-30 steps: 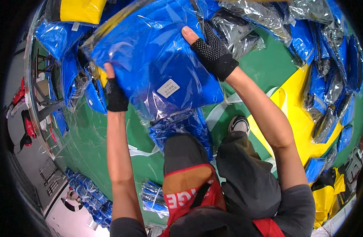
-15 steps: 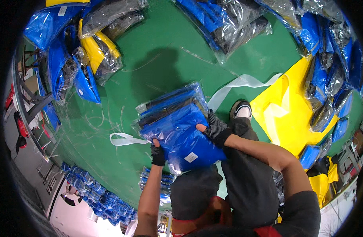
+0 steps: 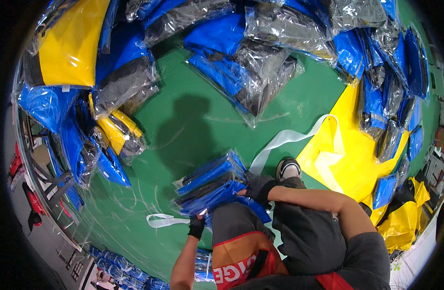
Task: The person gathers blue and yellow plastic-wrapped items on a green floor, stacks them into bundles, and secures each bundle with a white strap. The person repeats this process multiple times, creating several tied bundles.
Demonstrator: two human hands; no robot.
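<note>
In front of me is a stack of flat blue and black packs in clear plastic [image 3: 212, 176], its near part hidden under my leg. My left hand [image 3: 197, 226], in a black fingerless glove, grips the stack's near left corner. At the right edge, my right hand [image 3: 259, 187] in a dotted dark glove holds the stack, its fingers partly hidden. A white strap [image 3: 168, 221] shows as a loop left of the stack, and a long white band [image 3: 275, 141] runs out from its right side onto a yellow sheet [image 3: 323, 150].
Bagged blue, black and yellow packs [image 3: 251, 63] lie in piles across the far side, left and right. My shoe [image 3: 288, 170] stands on the green floor [image 3: 178, 140] by the yellow sheet. Tied blue bundles [image 3: 125, 270] are at the lower left; crumpled yellow material [image 3: 401, 222] lies right.
My view has tilted up, showing more of the far piles. I am bent further over the stack, and my leg and apron now cover its near part. Both hands stay on it.
</note>
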